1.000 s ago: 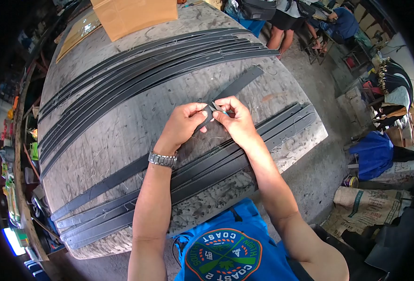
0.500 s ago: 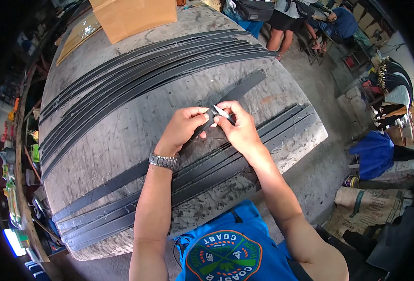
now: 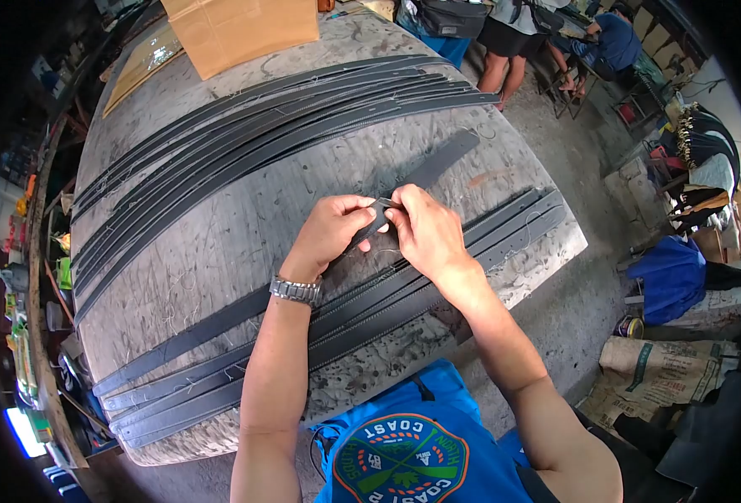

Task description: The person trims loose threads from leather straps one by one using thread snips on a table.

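My left hand [image 3: 330, 228], wearing a metal watch [image 3: 296, 290], is closed on a long black stitched strap [image 3: 444, 163], thumb and fingers pinching it near the table's middle. The strap runs from the lower left, under my hands, to a free end at upper right. Right beside it, my right hand [image 3: 427, 228] is closed on a small pointed blade [image 3: 385, 201], its fingertips at the strap's edge. Most of that tool is hidden by the fingers, so its full kind cannot be told. The two hands nearly touch.
Several black straps [image 3: 244, 138] lie across the far side of the table [image 3: 219, 243], and more straps [image 3: 370, 314] lie nearer me. Loose threads are scattered about. A cardboard box [image 3: 244, 33] stands at the back. Other people [image 3: 613, 42] are beyond the table at upper right.
My right hand has turned and closed in toward the left fingertips. The blade, plainly visible before, now shows only as a thin sliver. My left hand has hardly moved.
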`<control>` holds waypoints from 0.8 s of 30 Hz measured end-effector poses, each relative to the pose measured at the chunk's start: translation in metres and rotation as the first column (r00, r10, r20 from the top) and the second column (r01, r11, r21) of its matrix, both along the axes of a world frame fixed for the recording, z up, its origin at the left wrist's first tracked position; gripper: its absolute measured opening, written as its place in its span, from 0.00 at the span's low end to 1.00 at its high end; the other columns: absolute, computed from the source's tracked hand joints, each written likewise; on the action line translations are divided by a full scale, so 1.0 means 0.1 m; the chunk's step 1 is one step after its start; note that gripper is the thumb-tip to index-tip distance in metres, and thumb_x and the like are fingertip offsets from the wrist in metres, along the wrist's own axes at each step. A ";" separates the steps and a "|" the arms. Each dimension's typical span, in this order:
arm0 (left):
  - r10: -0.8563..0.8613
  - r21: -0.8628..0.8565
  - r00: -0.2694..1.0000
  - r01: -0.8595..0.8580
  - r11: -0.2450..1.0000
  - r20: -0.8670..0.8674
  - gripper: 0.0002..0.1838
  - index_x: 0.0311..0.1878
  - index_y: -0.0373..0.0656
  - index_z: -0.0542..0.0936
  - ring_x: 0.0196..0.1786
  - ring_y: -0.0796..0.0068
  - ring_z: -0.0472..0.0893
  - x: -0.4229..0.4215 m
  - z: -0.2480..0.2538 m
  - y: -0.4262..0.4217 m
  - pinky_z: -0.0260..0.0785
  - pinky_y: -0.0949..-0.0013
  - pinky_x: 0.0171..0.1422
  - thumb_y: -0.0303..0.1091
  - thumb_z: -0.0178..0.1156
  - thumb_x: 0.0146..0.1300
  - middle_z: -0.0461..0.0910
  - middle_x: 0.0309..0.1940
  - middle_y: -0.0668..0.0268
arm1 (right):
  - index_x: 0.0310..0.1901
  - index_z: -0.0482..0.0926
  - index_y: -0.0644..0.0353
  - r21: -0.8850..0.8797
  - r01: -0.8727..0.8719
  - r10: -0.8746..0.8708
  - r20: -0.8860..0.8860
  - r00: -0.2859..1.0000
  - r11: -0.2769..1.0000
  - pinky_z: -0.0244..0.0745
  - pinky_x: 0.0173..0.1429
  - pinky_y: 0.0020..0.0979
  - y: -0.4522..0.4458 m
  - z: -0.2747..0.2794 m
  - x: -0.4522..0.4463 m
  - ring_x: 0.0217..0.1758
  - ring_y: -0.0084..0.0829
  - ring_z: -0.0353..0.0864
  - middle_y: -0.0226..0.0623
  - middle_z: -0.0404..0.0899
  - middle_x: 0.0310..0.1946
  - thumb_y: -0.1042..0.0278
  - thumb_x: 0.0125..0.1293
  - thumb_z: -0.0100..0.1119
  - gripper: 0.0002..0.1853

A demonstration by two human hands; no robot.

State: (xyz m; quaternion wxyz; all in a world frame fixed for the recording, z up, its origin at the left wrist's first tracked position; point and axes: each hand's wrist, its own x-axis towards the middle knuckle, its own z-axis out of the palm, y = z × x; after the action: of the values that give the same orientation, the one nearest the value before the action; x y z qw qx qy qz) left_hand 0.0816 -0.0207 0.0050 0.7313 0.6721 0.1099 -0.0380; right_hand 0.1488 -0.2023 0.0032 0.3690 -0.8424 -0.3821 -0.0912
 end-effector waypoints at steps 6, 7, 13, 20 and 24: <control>-0.070 0.007 0.997 0.070 0.998 0.018 0.13 0.53 0.34 0.87 0.35 0.82 0.82 -0.03 0.06 0.01 0.77 0.76 0.35 0.30 0.58 0.74 0.89 0.39 0.66 | 0.44 0.76 0.57 0.333 0.030 0.276 -0.826 0.492 0.942 0.74 0.33 0.30 -0.05 -0.03 0.21 0.29 0.22 0.81 0.29 0.83 0.30 0.71 0.73 0.66 0.07; -0.069 0.010 0.997 0.069 0.998 0.030 0.14 0.53 0.34 0.87 0.35 0.82 0.82 -0.03 0.10 -0.01 0.77 0.76 0.34 0.30 0.58 0.74 0.89 0.39 0.65 | 0.44 0.76 0.57 0.344 0.021 0.288 -0.818 0.498 0.939 0.74 0.33 0.30 -0.06 -0.05 0.23 0.30 0.21 0.81 0.28 0.83 0.31 0.70 0.73 0.66 0.07; -0.056 0.097 0.998 0.056 0.994 -0.001 0.15 0.57 0.35 0.86 0.38 0.81 0.83 -0.01 -0.02 -0.02 0.77 0.75 0.36 0.31 0.58 0.75 0.88 0.40 0.66 | 0.46 0.73 0.62 -0.005 0.011 -0.012 -0.288 0.958 1.000 0.80 0.38 0.33 0.02 -0.07 0.01 0.30 0.27 0.87 0.33 0.85 0.30 0.68 0.76 0.62 0.09; -0.094 -0.047 0.996 0.094 0.994 0.005 0.15 0.56 0.35 0.87 0.36 0.82 0.82 -0.04 0.19 0.02 0.78 0.74 0.36 0.32 0.58 0.75 0.88 0.42 0.66 | 0.48 0.71 0.59 0.461 0.052 0.370 -0.770 0.520 0.886 0.78 0.33 0.32 0.01 -0.18 0.19 0.33 0.29 0.88 0.35 0.83 0.28 0.67 0.78 0.62 0.09; -0.051 -0.024 0.999 0.051 0.998 0.008 0.14 0.54 0.35 0.87 0.37 0.81 0.83 -0.05 0.11 -0.01 0.78 0.74 0.35 0.33 0.58 0.75 0.88 0.42 0.66 | 0.48 0.71 0.58 0.290 0.156 0.071 -0.642 0.764 0.944 0.78 0.32 0.37 0.17 -0.02 -0.08 0.31 0.36 0.90 0.39 0.84 0.27 0.65 0.78 0.62 0.10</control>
State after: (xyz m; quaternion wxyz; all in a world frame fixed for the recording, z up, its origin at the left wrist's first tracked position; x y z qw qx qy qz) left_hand 0.0762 -0.0215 0.0156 0.7386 0.6658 0.0893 -0.0555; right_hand 0.1403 -0.1858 0.0015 0.6095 -0.7576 -0.1920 0.1327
